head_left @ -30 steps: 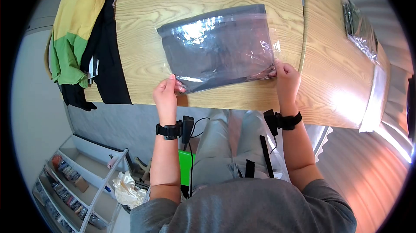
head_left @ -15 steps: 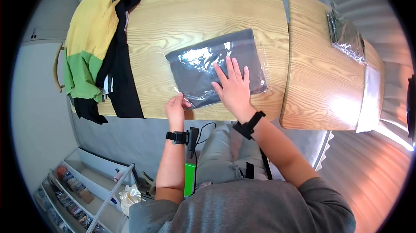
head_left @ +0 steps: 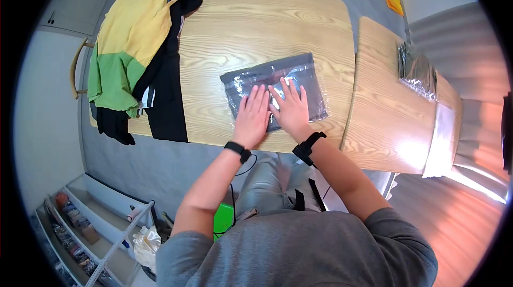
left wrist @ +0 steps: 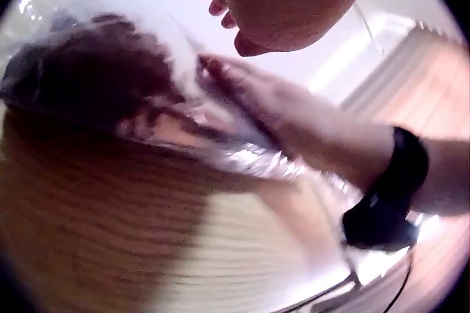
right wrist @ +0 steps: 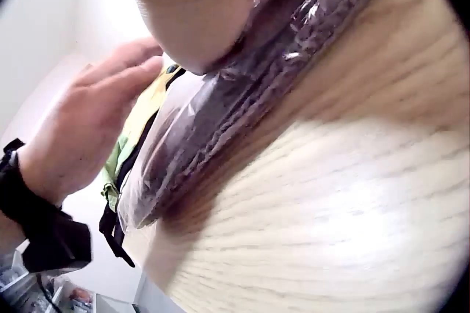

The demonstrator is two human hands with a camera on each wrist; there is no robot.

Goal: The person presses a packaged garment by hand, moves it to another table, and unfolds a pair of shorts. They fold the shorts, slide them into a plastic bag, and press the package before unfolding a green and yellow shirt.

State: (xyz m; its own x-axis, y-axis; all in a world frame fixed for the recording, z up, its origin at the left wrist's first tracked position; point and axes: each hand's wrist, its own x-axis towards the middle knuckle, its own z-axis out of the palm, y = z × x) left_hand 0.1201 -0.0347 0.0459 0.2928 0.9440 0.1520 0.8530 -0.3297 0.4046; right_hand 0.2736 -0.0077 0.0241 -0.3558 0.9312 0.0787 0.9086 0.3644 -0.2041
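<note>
A folded dark grey garment in a clear plastic bag lies near the front edge of the wooden table. My left hand is over its left half, fingers straight and close together. Beside it my right hand lies on the middle of the bag with its fingers spread. The right wrist view shows the bag's crinkled edge close to the wood, under the right palm. In the left wrist view, the dark bag shows below both hands.
At the table's left lie a yellow and green garment and black clothing. A second table on the right carries another bagged dark garment and a flat clear plastic sheet. A shelf rack stands at lower left.
The right hand left the bag's right corner and moved onto its middle. Later the left hand released the lower left corner and came onto the bag too. The view shifted.
</note>
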